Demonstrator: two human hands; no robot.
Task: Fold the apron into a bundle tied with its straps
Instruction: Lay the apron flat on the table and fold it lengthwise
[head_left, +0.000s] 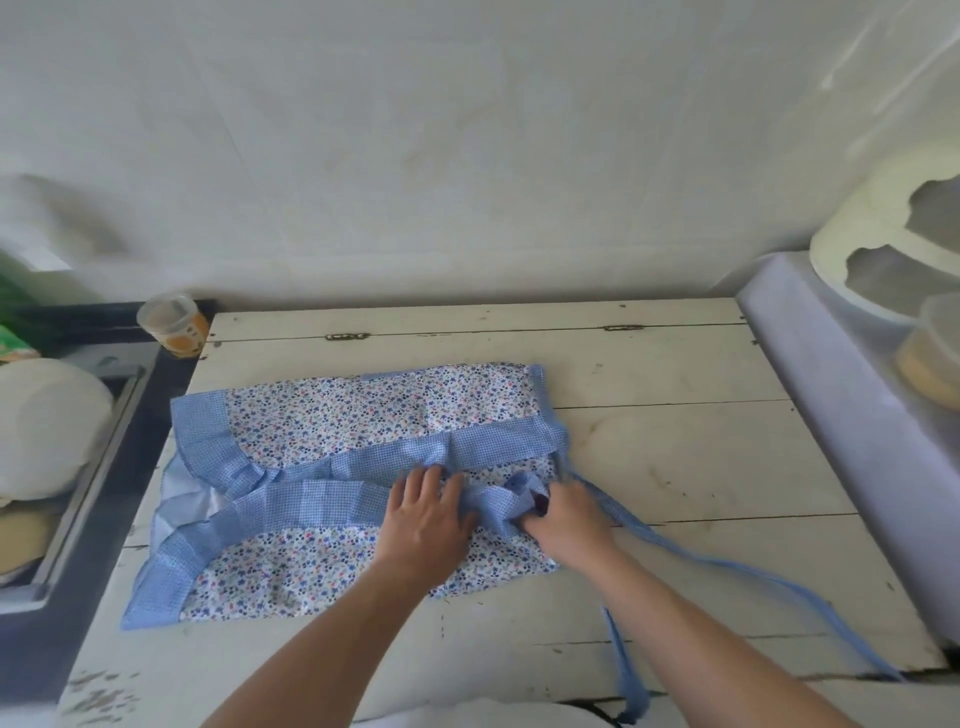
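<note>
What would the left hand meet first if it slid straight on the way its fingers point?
The left hand points away across the apron; it would probably first cross the blue checked band just beyond its fingertips.

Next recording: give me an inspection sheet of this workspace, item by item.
Surface: white wooden table, scuffed planks, two hinges near the far edge.
Job's things: floral apron with blue checked trim, lying partly folded; straps trail loose to the right and over the near edge.
Clutter: plastic jar at the table's far left corner.
Hands: left hand presses flat on the apron; right hand grips bunched blue fabric.
Cables: nothing seen.
Surroundings: white wall behind; dark counter with pale bowls on the left; pale appliance with a cream container and a lidded tub on the right.
</note>
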